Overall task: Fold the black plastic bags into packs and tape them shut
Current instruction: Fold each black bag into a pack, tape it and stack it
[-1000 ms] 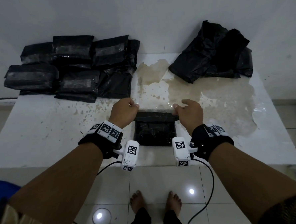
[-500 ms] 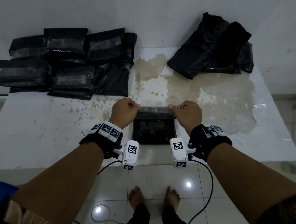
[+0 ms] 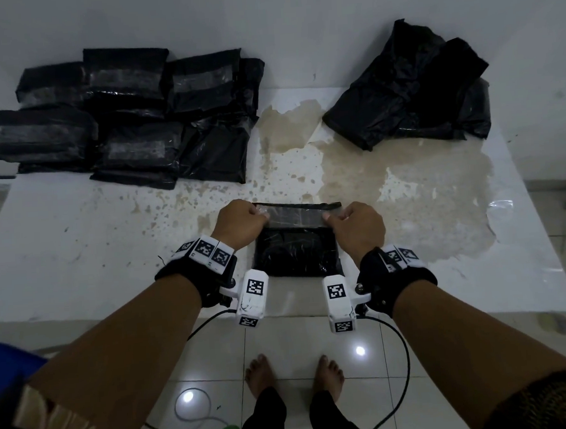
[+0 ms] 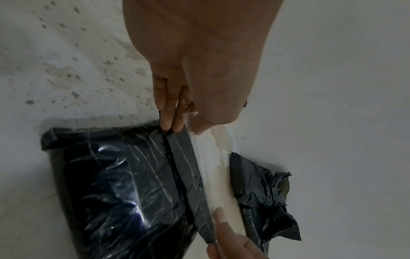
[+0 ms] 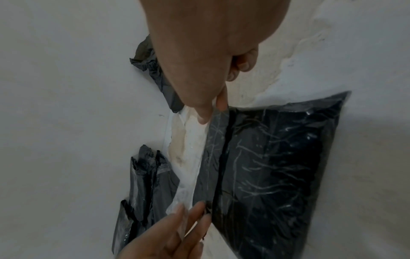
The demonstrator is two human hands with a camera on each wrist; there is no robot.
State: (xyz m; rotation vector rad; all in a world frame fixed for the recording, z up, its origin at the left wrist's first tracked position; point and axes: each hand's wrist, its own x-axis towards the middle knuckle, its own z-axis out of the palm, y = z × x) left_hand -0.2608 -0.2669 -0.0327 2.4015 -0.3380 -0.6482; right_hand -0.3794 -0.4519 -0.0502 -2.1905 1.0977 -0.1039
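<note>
A black pack (image 3: 297, 256) in a clear wrapper lies flat at the table's near edge, between my wrists. Its far end forms a narrow flap (image 3: 296, 215), rolled over and shiny. My left hand (image 3: 258, 217) pinches the flap's left end and my right hand (image 3: 333, 217) pinches its right end. In the left wrist view, my left hand (image 4: 177, 122) meets the flap (image 4: 188, 166) above the pack (image 4: 115, 184). The right wrist view has my right hand (image 5: 210, 112) nipping the flap (image 5: 213, 157) beside the pack (image 5: 277, 166).
Several taped black packs (image 3: 130, 124) are stacked at the back left of the white, stained table (image 3: 78, 243). A heap of loose black bags (image 3: 410, 90) lies at the back right against the wall. Cables and bare feet show on the tiled floor below.
The clear flap, stretched out away from me a second ago, has been rolled back toward the pack into a narrow strip. Both hands kept their pinch on its ends.
</note>
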